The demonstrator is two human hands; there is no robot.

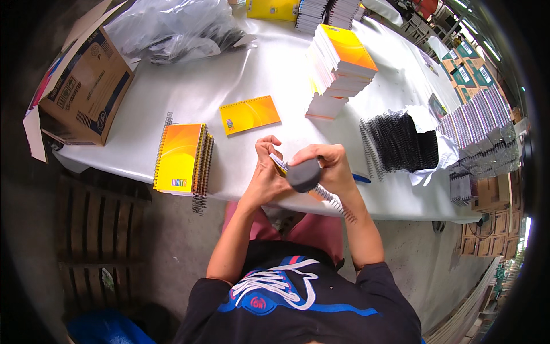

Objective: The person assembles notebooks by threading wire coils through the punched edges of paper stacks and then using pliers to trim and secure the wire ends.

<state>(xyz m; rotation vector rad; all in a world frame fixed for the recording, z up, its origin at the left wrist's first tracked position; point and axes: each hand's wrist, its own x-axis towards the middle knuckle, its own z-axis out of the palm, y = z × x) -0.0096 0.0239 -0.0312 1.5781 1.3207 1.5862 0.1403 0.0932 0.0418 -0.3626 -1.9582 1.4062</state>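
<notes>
Near the table's front edge my left hand [267, 179] is closed on a small notebook [279, 162], seen nearly edge-on. A spiral binding coil [329, 199] runs along the notebook's edge, its loose end sticking out toward my right forearm. My right hand [331, 162] is closed beside it, thumb and fingers against a dark grey round piece [303, 175] that covers part of the notebook; its kind is unclear. A single yellow-orange notebook cover [250, 115] lies flat beyond my hands. To the left sits a stack of coil-bound yellow notebooks [180, 157] with coil ends protruding.
A tall stack of yellow-topped notebook blocks [344, 49] stands beyond my hands. Black coils [401, 140] lie on the right, near a blue pen-like item [361, 179]. An open cardboard box [91, 86] and plastic bags [177, 26] occupy the left; more notebooks [481, 123] are piled far right.
</notes>
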